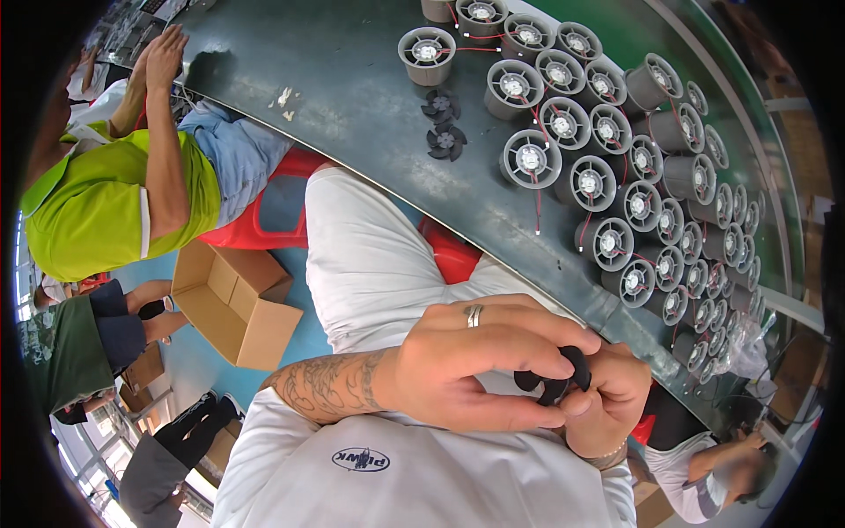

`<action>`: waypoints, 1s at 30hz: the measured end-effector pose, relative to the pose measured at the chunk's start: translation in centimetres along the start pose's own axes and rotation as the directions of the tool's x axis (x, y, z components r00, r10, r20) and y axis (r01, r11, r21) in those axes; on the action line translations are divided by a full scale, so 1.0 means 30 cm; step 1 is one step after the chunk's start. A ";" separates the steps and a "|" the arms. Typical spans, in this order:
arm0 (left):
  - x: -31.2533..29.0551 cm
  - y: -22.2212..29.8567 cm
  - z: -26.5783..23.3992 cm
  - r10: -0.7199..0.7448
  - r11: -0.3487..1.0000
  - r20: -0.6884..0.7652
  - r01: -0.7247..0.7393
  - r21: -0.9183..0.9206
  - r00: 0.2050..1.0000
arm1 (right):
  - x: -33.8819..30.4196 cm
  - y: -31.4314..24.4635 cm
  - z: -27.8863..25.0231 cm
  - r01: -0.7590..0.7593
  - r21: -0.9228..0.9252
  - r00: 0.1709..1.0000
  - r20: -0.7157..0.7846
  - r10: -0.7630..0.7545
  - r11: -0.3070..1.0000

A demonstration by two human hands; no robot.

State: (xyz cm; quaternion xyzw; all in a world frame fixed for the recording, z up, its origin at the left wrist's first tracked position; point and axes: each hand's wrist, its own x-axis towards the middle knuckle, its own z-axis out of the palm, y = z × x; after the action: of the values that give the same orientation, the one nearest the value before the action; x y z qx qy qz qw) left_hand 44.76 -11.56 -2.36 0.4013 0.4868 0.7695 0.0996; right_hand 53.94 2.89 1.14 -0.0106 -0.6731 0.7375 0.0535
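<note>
A small black fan impeller [554, 390] is held in front of my body, close to the table edge, between both hands. My left hand [471, 365], with a ring on one finger, has its fingers curved around the impeller's left and far sides. My right hand [609, 394] is closed at the impeller's right side, with the thumb bent against it. Fingers cover part of the blades. Two more black impellers, one [440, 106] behind the other [446, 143], lie on the dark table [352, 106]. Beside them stands a round grey fan housing [427, 55].
Many grey housings with red wires, such as this one [531, 159], crowd the table's right side. A crumpled clear plastic bag [742, 339] sits at its far right end. An open cardboard box [233, 304] stands on the floor. A person in a yellow-green vest [119, 207] sits at left.
</note>
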 end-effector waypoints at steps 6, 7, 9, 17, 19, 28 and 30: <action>0.004 -0.002 -0.016 0.020 1.000 0.020 -0.020 -0.019 1.000 | -0.011 0.005 -0.003 -0.056 0.041 0.998 0.013 0.056 0.998; 0.004 -0.002 -0.018 0.020 1.000 0.020 -0.019 -0.018 1.000 | -0.011 0.004 -0.012 -0.057 0.041 0.998 0.014 0.056 0.998; 0.008 -0.004 -0.022 0.020 0.999 0.043 -0.019 -0.030 0.999 | -0.009 0.002 -0.034 -0.108 0.040 0.990 0.097 0.104 0.993; -0.002 -0.008 -0.014 0.013 0.997 0.041 -0.010 -0.080 0.999 | -0.003 0.021 -0.019 -0.099 0.121 0.992 0.086 0.089 0.988; -0.004 -0.004 -0.013 0.016 0.997 0.036 -0.014 -0.072 0.999 | -0.005 0.023 -0.015 -0.082 0.121 0.995 0.070 0.074 0.989; -0.003 -0.020 -0.008 0.054 0.997 -0.017 -0.054 -0.045 0.998 | -0.015 0.003 -0.004 -0.185 0.125 0.983 0.007 0.185 0.975; 0.002 -0.017 -0.016 0.054 0.998 0.040 -0.053 -0.045 0.998 | -0.023 -0.011 -0.021 -0.314 0.234 0.949 0.057 0.309 0.920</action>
State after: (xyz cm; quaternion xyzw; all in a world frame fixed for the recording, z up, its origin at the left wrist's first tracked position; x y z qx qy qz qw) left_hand 44.25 -11.61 -2.85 0.4277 0.4567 0.7739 0.0978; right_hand 54.71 3.46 1.39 -0.1040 -0.5690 0.8128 -0.0700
